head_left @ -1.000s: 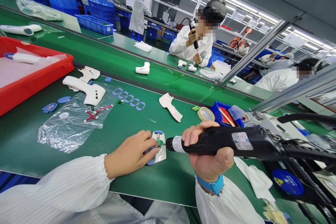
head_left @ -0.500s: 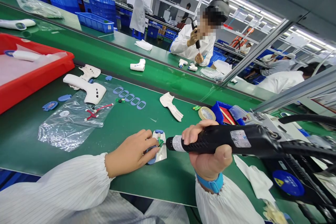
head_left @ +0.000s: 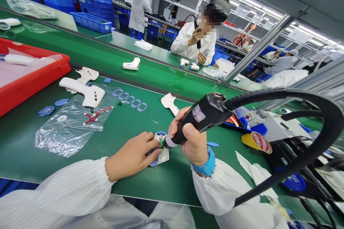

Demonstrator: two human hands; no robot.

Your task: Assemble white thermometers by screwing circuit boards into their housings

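My right hand is wrapped round a black electric screwdriver, tilted with its tip down at a small white part on the green mat. A green circuit piece and blue pieces show on that part. My left hand holds the white part against the mat, thumb and fingers at its left edge. Just behind lies a white curved shell, partly hidden by my right hand. The screwdriver's tip is hidden at the circuit piece.
A red tray stands at the left. White gun-shaped shells lie by a clear plastic bag. Blue rings form a row. The thick black cable arches at the right. Across the bench a person works.
The screwdriver has swung from nearly level to steeply tilted, its back end raised and its tip closer to the circuit piece. My left hand stays on the white part. The view has shifted slightly.
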